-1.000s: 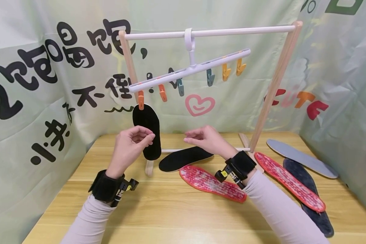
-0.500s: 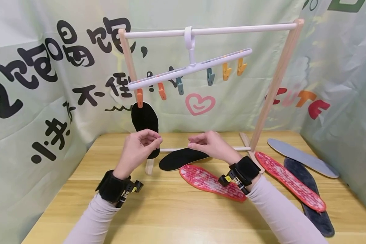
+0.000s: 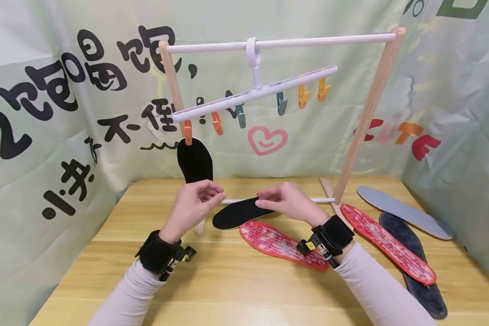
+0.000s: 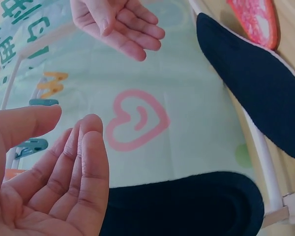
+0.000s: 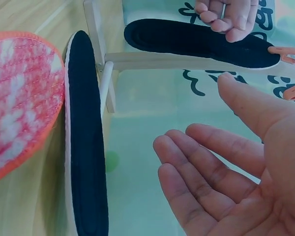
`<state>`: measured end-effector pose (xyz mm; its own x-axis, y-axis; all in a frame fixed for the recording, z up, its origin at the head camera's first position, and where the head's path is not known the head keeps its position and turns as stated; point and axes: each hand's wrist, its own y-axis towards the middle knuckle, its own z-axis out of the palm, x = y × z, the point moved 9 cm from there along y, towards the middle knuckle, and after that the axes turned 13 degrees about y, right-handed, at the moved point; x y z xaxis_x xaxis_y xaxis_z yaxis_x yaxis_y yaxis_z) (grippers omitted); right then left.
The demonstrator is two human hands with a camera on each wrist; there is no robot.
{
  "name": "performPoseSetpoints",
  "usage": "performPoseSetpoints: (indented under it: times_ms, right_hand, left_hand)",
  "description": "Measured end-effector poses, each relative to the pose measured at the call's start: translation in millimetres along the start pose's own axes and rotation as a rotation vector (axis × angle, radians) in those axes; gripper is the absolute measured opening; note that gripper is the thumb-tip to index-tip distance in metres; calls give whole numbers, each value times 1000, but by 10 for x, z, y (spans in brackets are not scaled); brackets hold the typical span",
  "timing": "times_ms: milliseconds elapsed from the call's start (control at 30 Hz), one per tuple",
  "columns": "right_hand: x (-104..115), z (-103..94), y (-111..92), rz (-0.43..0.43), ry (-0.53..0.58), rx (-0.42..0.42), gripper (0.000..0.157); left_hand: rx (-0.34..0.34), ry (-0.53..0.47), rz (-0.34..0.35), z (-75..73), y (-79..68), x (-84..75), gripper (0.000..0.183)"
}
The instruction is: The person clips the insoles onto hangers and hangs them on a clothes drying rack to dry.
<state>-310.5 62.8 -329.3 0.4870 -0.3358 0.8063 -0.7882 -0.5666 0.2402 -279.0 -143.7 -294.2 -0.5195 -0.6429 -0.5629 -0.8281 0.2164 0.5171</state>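
Note:
My left hand hovers in front of a black insole that hangs from an orange clip. Its fingers are loosely bent and hold nothing, as the left wrist view shows. Part of the hanging insole is hidden behind this hand. My right hand, relaxed and holding nothing, is over the far end of a second black insole lying on the table. In the right wrist view, a gap shows between the thumb and fingers. A red patterned insole lies just in front of the black one.
A white hanger hangs from the rod of a wooden rack, tilted up to the right. Its other clips, orange, teal and yellow, hold nothing. On the right lie a grey insole, another red insole and a dark insole.
Both hands have moved down and slightly to the right, the left one coming lower along the hanging insole. The insoles on the table have stayed put.

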Motion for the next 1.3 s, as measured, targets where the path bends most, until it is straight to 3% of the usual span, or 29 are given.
performPoseSetpoints:
  times_ms: [667, 1300]
  right_hand:
    - [-251, 27, -232, 64, 56, 10, 40]
    - [-292, 42, -414, 70, 11, 45, 42]
  left_hand:
    - [124, 70, -5, 409, -113, -14, 11]
    - [231, 125, 11, 692, -189, -67, 11]
